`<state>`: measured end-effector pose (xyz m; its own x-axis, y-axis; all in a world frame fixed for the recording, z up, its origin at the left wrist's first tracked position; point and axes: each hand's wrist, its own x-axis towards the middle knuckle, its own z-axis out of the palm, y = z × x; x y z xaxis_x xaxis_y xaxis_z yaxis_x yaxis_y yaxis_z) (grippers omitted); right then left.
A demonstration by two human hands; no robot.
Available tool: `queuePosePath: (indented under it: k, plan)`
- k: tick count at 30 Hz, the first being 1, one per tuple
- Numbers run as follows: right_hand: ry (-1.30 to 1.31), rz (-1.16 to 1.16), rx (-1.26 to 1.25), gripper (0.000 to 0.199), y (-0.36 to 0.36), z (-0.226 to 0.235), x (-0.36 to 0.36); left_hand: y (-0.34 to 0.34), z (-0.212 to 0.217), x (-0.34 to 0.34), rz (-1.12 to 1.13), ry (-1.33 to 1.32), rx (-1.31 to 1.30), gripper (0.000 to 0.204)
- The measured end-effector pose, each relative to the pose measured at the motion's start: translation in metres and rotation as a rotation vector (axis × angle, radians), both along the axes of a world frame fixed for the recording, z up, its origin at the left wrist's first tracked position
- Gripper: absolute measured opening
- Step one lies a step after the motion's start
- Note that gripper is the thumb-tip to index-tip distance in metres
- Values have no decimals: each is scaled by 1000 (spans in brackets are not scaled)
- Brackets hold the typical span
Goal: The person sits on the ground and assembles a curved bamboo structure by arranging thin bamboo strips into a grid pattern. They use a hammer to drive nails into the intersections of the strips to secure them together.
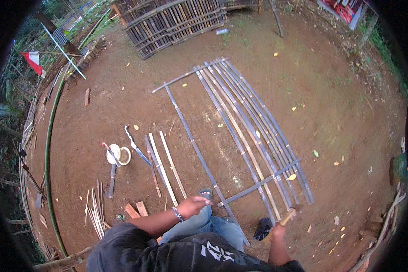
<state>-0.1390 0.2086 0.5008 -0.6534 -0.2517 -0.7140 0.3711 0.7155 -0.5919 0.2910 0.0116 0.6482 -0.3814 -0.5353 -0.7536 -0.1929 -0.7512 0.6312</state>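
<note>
My right hand (277, 232) grips the wooden handle of a hammer (286, 218), whose head is at the near end of the bamboo slats. My left hand (192, 205) rests on my left knee, fingers loosely curled, holding nothing. Ahead on the bare earth lies a flat bamboo frame (247, 127): several long dark slats side by side, crossed by one strip at the far end and one crosspiece (260, 183) at the near end. A single long slat (192, 143) lies to its left. My sandalled foot (206, 193) touches that slat.
Loose bamboo strips (165, 165) and a curved knife (135, 146) lie left of the frame. A white round container (118, 155), small wood blocks (136, 210) and thin splints (95, 211) are nearby. A finished bamboo panel (172, 22) stands at the back. A green pole (50, 149) curves along the left.
</note>
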Motion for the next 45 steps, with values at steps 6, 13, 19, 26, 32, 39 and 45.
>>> queuePosePath:
  k: [6, 13, 19, 26, 32, 39, 45]
  plan:
    - [111, 776, 223, 62, -92, 92, 45, 21, 19, 118, 318, -543, -301, 39]
    - [191, 1165, 21, 42, -259, 132, 113, 111, -118, 309, -754, -1121, -221, 33]
    - [419, 1560, 174, 49, -429, 38, 148, -23, -89, 341, -470, -1077, -166, 31]
    - [411, 1837, 335, 34, -600, 114, 254, -379, 176, 311, -12, -427, -661, 50]
    - [360, 1873, 429, 42, -689, 149, 237, -571, 363, 247, 71, 246, -1479, 18]
    - [358, 1802, 379, 43, -866, 117, 257, -761, 470, 216, -56, 919, -2056, 16]
    - [337, 1812, 298, 44, -1016, 124, 275, -893, 498, 161, 274, 1264, -1979, 20]
